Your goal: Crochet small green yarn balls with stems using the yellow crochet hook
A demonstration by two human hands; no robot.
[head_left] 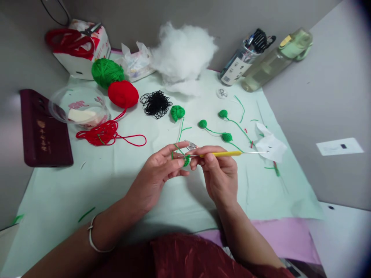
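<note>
My left hand [158, 170] pinches a small piece of green crochet [186, 160], and green yarn loops around its raised index finger. In my right hand [220, 170] is a crochet hook [222, 154] with a yellow grip, held nearly level. The hook's thin left end meets the green piece between my two hands; its other metal end points right. From my left hand the yarn runs up to a small green yarn bundle [177, 113]. Just behind my fingers lies a small metal tool [190, 145], partly hidden.
Several small green crocheted balls [227, 137] with yarn tails lie right of centre. Behind are white stuffing [185, 54], black cord [156, 104], a red yarn ball [123, 94] and a green one [107, 72]. A clear tub [79, 104] stands left, a bottle [269, 65] back right.
</note>
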